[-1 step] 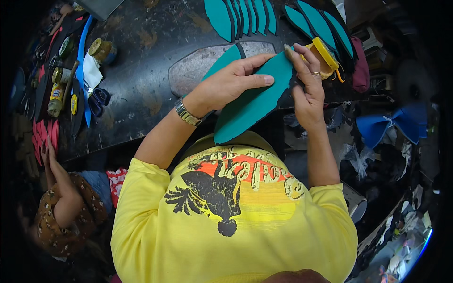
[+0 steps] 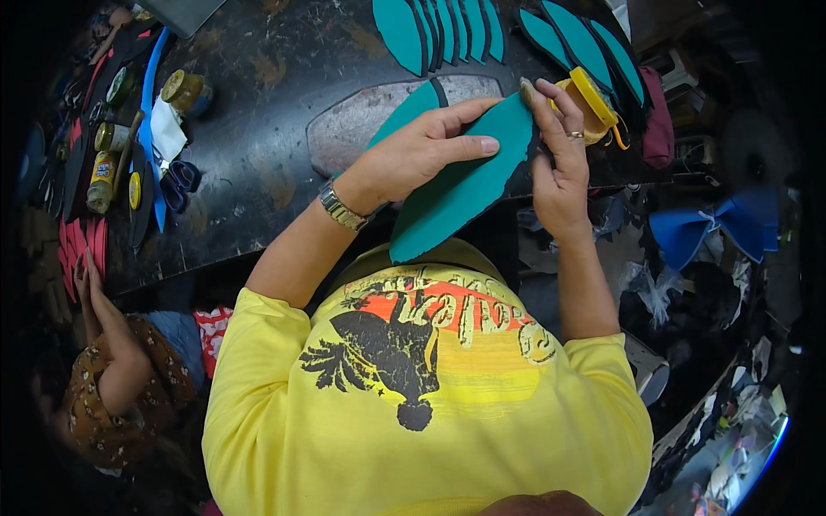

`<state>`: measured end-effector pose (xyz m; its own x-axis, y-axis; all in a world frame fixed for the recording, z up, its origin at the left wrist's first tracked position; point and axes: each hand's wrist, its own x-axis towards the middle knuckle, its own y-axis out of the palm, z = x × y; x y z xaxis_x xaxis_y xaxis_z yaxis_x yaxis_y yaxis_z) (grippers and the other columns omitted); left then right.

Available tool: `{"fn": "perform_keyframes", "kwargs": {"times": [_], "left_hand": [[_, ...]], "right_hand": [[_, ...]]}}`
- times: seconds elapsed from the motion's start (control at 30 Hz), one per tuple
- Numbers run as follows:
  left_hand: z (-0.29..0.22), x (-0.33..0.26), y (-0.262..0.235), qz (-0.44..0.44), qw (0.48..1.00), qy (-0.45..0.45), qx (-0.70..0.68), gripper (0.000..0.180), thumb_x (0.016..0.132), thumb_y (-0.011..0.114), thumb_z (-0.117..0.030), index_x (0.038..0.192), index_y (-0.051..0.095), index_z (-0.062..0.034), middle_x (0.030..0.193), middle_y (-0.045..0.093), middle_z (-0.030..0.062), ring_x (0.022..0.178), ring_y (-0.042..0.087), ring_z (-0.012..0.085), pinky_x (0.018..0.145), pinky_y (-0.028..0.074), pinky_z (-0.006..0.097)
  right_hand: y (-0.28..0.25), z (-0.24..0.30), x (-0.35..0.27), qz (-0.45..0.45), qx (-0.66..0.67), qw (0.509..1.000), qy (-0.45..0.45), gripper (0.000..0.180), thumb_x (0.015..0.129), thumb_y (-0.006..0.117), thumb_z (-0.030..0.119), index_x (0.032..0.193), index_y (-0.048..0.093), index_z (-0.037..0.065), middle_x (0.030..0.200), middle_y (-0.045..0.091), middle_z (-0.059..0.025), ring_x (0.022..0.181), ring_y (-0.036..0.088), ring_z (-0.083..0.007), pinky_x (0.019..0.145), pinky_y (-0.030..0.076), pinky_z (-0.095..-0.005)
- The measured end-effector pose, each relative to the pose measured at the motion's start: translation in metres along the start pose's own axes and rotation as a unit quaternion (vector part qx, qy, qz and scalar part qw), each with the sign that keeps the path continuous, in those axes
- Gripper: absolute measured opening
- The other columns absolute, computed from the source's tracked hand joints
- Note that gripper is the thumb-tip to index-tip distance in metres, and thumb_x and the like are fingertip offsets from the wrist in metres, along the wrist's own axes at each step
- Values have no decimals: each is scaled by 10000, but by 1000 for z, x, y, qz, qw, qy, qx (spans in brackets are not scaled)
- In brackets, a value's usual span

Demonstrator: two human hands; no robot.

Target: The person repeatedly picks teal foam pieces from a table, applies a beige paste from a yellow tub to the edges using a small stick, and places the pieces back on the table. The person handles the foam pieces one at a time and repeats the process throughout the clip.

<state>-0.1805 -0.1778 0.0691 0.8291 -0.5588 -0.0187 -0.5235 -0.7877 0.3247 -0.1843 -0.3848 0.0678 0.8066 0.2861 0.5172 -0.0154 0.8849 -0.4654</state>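
My left hand (image 2: 413, 156) grips a teal, leaf-shaped flat piece (image 2: 460, 193), thumb on its upper face. The piece is tilted over the table's near edge, and its near long edge looks ragged and dark. My right hand (image 2: 564, 176) is at the far right end of this piece, index fingertip on its tip; that fingertip looks stained. The right thumb lies by the dark edge, its contact partly hidden. Behind my left hand another teal piece (image 2: 404, 112) lies on a worn grey slab (image 2: 335, 133). Just beyond my right hand stands a yellow-rimmed tub (image 2: 594, 103).
Teal pieces (image 2: 400, 39) lie in an overlapping row at the back, with more teal pieces (image 2: 546, 39) farther right. Jars (image 2: 188, 90), a blue strip (image 2: 157, 129) and dark strips crowd the left. Another person's hands (image 2: 89, 279) touch red pieces (image 2: 73, 249). Blue sheets (image 2: 718, 225) hang at right.
My right hand has shifted very slightly at the end of the teal piece. The left hand and the other things look the same.
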Motion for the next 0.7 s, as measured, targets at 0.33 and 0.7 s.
{"fn": "perform_keyframes", "kwargs": {"times": [0.33, 0.7], "left_hand": [[-5, -5, -12, 1, 1000, -20, -19, 575, 957, 633, -183, 1478, 422, -68, 1194, 644, 27, 971, 637, 62, 827, 531, 221], [1, -3, -17, 24, 989, -20, -141, 555, 974, 621, -200, 1472, 418, -63, 1093, 657, 12, 883, 640, 62, 769, 546, 225]], "right_hand": [[-10, -5, 10, -45, -112, 992, -48, 631, 771, 462, -166, 1304, 642, 122, 1238, 531, -114, 988, 591, -227, 861, 490, -321], [3, -20, -2, 97, -76, 989, -81, 871, 715, 523, -182, 1496, 392, 180, 1237, 568, -171, 1105, 590, -380, 909, 506, -408]]}}
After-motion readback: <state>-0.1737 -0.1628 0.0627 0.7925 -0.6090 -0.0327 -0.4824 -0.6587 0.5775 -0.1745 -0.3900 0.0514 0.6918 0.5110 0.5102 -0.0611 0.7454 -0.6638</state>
